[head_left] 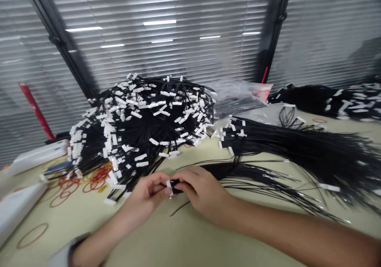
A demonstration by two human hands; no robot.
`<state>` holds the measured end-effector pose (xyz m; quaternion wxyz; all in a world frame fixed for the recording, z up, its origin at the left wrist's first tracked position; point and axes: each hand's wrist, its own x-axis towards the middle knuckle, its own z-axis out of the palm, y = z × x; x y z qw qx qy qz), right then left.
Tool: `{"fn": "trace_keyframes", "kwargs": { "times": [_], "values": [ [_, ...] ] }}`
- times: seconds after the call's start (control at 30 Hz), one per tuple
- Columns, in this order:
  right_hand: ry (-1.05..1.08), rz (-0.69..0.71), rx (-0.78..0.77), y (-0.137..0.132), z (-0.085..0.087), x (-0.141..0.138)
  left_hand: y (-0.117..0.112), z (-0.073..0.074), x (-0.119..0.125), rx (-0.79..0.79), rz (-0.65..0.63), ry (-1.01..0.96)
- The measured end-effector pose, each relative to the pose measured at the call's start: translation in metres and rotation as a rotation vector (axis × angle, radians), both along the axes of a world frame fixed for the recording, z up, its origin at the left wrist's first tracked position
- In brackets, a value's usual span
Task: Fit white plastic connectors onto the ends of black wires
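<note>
Close together over the near part of the table, my left hand (150,191) and my right hand (201,191) both pinch a small white connector (172,187) with black wires. The left fingertips hold its white end, while the right fingers close on the wires right beside it. Part of the connector is hidden by the fingers. Behind my right hand lies a loose bundle of black wires (256,173) with bare-looking tips, fanning out to the right. One thin black wire end pokes out below my right hand.
A big heap of black cables with white connectors (154,128) stands behind my hands. Another cable bundle (285,140) lies at right, near clear plastic bags (232,96) and a cup (262,91). Red rubber bands (98,177) and white boxes (18,211) are at left. Window blinds (178,29) rise behind.
</note>
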<state>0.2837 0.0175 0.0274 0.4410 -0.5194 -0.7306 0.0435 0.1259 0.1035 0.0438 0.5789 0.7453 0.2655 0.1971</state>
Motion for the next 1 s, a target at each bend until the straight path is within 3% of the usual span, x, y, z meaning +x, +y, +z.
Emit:
{"fn": "trace_keyframes", "kwargs": {
  "times": [0.23, 0.37, 0.57, 1.0],
  "values": [
    [0.067, 0.115, -0.167, -0.003, 0.015, 0.006, -0.005, 0.007, -0.001, 0.097, -0.025, 0.048],
    [0.083, 0.189, -0.279, -0.001, 0.014, 0.01, -0.006, 0.003, 0.0, 0.055, 0.003, 0.079],
    [0.152, 0.196, -0.327, -0.002, 0.01, 0.01, -0.004, -0.003, -0.002, -0.031, 0.033, 0.046],
    [0.387, 0.231, -0.425, -0.002, 0.011, 0.012, -0.012, 0.005, -0.001, -0.136, 0.073, 0.063]
  ]
}}
